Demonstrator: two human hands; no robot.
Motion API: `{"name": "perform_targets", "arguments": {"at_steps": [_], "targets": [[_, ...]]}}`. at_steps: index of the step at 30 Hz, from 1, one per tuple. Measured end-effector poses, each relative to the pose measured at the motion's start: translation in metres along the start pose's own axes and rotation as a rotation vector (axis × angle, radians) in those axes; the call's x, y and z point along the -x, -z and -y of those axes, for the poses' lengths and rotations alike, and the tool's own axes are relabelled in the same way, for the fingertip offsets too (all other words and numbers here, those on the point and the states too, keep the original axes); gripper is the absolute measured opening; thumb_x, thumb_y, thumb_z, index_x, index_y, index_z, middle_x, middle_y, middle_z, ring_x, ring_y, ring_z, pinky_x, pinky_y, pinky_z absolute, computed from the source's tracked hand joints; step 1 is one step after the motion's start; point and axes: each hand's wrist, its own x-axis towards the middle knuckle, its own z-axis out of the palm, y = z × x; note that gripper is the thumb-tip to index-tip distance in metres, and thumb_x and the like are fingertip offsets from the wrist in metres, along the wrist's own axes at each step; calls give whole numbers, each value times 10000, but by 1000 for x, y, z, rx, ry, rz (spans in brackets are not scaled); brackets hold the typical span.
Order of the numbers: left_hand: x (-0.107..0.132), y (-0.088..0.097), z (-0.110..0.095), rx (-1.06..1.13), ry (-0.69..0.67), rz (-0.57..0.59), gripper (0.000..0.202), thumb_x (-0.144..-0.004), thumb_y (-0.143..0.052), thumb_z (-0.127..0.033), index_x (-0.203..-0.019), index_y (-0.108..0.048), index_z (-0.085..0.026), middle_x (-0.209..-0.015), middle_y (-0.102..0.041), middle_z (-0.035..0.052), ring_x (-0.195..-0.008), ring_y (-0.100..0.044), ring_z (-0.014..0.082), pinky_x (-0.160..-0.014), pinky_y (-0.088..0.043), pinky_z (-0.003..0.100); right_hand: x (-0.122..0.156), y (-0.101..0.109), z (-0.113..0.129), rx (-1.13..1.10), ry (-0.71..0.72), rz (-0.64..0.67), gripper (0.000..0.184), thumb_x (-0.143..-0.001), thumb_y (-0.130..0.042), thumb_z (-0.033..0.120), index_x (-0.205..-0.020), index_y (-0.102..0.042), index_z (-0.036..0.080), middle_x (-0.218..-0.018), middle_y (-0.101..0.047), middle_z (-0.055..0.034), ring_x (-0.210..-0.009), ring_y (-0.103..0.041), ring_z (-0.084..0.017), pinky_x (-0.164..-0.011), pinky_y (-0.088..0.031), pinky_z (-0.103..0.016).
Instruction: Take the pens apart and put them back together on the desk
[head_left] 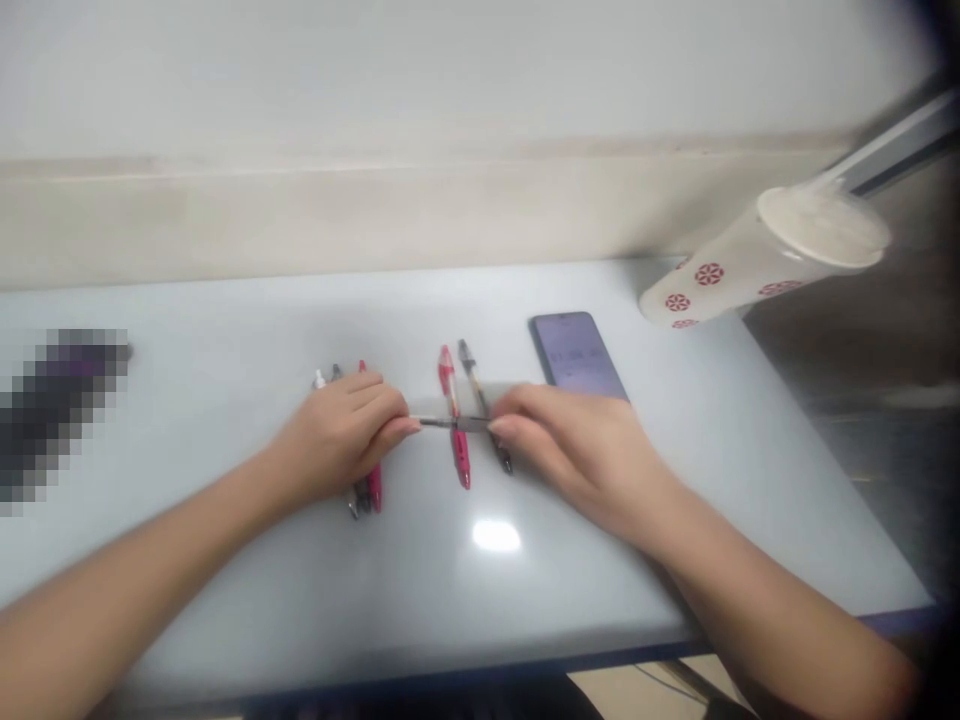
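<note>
Two hands [457,440] pinch one slim silver pen [454,423] crosswise between fingertips, just above red pen [454,448] and black pen [489,440]. We count further pens [369,490] beneath left hand on counter [225,330]; phone [577,350] and patterned paper cup [750,265] beyond.

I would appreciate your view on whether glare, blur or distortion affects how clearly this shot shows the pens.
In the head view, a bright glare spot marks the pale tabletop below the pens; a pixelated patch obscures something at far left; the paper cup at right looks wide-angle stretched.
</note>
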Motion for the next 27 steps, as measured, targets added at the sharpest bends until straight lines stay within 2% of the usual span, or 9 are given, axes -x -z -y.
{"name": "perform_targets", "arguments": {"at_steps": [2,4,7,12,15,18,22,27], "targets": [[1,0,0,10,16,0,339,-1116,-405,-280,-794,-493,-218,-643,-561,-17,-574,-479,148,-578,-431,287,0,0,0,-41,2,-35,213,-1068,-575,269,-864,-605,215,-742,-665,3,-609,-593,-130,-581,-448,-262],[1,-1,0,19,50,3,336,-1116,-397,-274,-797,-487,-217,-644,-549,-20,-571,-488,146,-584,-434,288,-1,0,0,-140,46,-87,113,-1018,-644,211,-906,-625,218,-859,-707,-21,-719,-645,-148,-652,-497,-275],[1,-1,0,67,81,0,328,-1117,-388,-271,-806,-478,-218,-638,-522,-30,-566,-482,143,-586,-438,286,-3,-2,-1,-365,70,-155,118,-978,-676,174,-873,-649,222,-937,-720,-44,-853,-678,-177,-744,-545,-318],[0,0,1,185,90,-28,321,-1104,-400,-233,-789,-465,-228,-646,-522,-20,-599,-479,149,-575,-440,277,-5,-8,-9,-741,-98,-276,222,-883,-766,235,-774,-572,229,-946,-673,-24,-834,-652,-168,-702,-562,-325],[0,1,0,193,117,-46,267,-1095,-456,-251,-836,-517,-222,-668,-545,-21,-621,-510,145,-611,-474,283,-2,-10,-13,-708,-166,-351,171,-881,-780,291,-922,-616,262,-984,-659,-20,-808,-628,-168,-694,-562,-332],[0,0,-1,177,120,-56,167,-1079,-524,-281,-932,-573,-221,-692,-584,-24,-622,-533,143,-628,-498,296,1,-9,-13,-594,-169,-472,178,-937,-739,350,-1063,-632,285,-1013,-642,-33,-775,-612,-172,-691,-553,-345],[0,-1,-2,156,142,-81,87,-1063,-536,-265,-1025,-606,-230,-742,-650,-6,-645,-597,155,-610,-524,307,0,-6,-10,-539,-204,-551,166,-994,-651,401,-1092,-602,276,-909,-602,-34,-716,-610,-180,-630,-527,-348],[1,-1,-2,154,147,-89,70,-1049,-536,-232,-1029,-603,-231,-754,-658,-7,-634,-607,149,-595,-533,308,-5,-5,-11,-629,-264,-584,155,-961,-689,358,-1064,-616,269,-817,-556,-3,-681,-606,-168,-613,-515,-327]]}}
